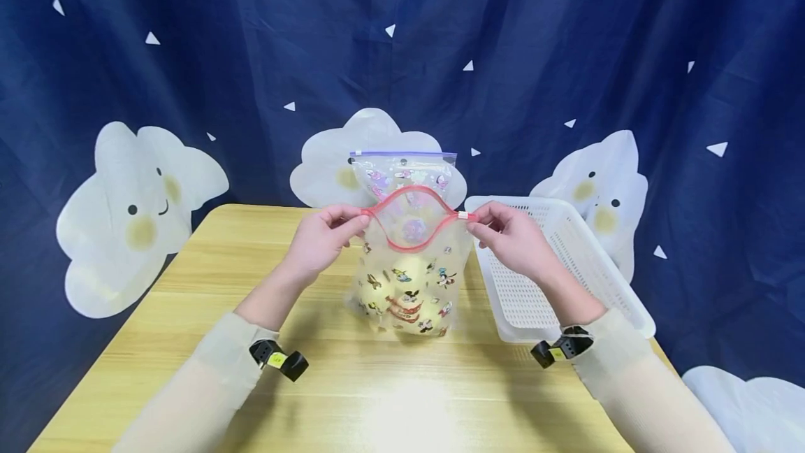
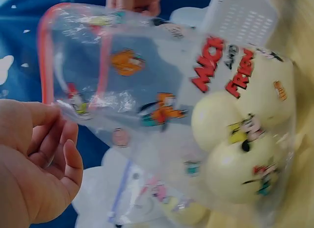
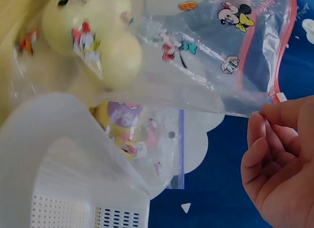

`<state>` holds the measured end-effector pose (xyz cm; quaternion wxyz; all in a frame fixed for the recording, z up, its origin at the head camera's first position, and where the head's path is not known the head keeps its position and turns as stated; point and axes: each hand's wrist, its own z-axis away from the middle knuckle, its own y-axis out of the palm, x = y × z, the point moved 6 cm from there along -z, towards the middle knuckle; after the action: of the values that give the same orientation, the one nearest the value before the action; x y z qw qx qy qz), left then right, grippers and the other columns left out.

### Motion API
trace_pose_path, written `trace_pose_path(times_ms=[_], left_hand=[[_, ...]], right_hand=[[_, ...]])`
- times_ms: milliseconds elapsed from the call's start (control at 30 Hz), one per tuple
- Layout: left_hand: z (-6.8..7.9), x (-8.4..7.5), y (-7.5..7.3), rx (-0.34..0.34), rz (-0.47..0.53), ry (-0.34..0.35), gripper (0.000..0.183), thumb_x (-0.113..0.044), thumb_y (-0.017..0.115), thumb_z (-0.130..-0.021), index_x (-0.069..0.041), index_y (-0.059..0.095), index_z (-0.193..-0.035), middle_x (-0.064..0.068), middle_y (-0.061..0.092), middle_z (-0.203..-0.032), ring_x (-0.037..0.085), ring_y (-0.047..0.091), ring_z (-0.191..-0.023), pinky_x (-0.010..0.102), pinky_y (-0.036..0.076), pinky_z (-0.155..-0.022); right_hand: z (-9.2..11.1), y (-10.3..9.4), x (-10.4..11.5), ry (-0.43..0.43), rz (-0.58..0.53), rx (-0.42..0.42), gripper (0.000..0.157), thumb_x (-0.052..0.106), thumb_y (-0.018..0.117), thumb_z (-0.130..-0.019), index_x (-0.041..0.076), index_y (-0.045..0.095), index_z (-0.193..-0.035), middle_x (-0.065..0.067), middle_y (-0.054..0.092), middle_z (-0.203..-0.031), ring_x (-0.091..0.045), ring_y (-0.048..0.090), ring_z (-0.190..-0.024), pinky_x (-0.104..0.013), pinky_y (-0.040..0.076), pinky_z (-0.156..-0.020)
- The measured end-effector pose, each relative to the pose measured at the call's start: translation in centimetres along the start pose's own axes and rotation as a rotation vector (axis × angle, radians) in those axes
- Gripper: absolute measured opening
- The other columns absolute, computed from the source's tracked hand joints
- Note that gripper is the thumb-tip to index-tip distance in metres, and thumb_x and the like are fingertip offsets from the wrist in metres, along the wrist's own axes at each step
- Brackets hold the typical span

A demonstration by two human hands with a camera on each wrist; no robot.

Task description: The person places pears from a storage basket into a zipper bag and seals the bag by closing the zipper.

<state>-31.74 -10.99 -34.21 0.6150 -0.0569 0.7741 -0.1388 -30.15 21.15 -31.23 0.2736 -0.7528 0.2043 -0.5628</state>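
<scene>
A clear slider zip bag (image 1: 409, 292) with a red zip edge and cartoon prints stands upright on the table. Several pale yellow round balls (image 2: 240, 164) fill its lower part. Its mouth gapes in an oval. With thumb and fingertips my left hand (image 1: 321, 236) pinches the left end of the red edge. The right end, beside the white slider (image 3: 280, 97), is pinched by my right hand (image 1: 516, 240). Directly behind stands a second clear bag (image 1: 402, 172) with a purple zip edge, its lower part mostly hidden; something yellow shows inside it in the right wrist view.
A white perforated plastic basket (image 1: 516, 299) stands on the right side of the wooden table (image 1: 207, 278), close to my right forearm. Behind the table hangs a dark blue curtain (image 1: 251, 40) with white clouds and triangles.
</scene>
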Motion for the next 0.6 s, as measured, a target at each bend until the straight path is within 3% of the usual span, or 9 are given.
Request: trace_pose_path(times_ms=[167,300,600], left_hand=[[0.4,-1.1,-2.1,-0.044,-0.014,0.060,0.023,-0.019,0.075,-0.106,0.000,0.079,-0.117,-0.006,0.069,-0.088,0.014,0.058,-0.082,0.022,0.050,-0.068],[1.0,-0.9,-3.0,-0.043,-0.018,0.045,0.023,-0.019,0.075,-0.106,0.000,0.078,-0.119,-0.009,0.069,-0.090,0.016,0.059,-0.087,0.023,0.052,-0.072],[1.2,0.1,-3.0,-0.016,0.016,0.027,0.025,-0.021,0.077,-0.105,0.000,0.078,-0.119,-0.013,0.074,-0.092,0.020,0.062,-0.092,0.023,0.054,-0.077]], right_hand=[[0.3,-1.2,-0.3,0.000,-0.021,-0.023,0.014,0.020,0.073,-0.106,0.007,0.074,-0.107,-0.011,0.068,-0.087,-0.014,0.060,-0.072,-0.027,0.045,-0.058],[0.7,-1.8,-0.9,0.006,-0.038,-0.017,0.014,0.019,0.073,-0.106,0.004,0.073,-0.106,-0.012,0.068,-0.086,-0.012,0.057,-0.070,-0.026,0.045,-0.058],[1.2,-1.2,-0.9,-0.014,-0.086,0.044,0.016,0.021,0.076,-0.104,0.007,0.076,-0.112,-0.011,0.072,-0.091,-0.012,0.063,-0.075,-0.025,0.049,-0.062]])
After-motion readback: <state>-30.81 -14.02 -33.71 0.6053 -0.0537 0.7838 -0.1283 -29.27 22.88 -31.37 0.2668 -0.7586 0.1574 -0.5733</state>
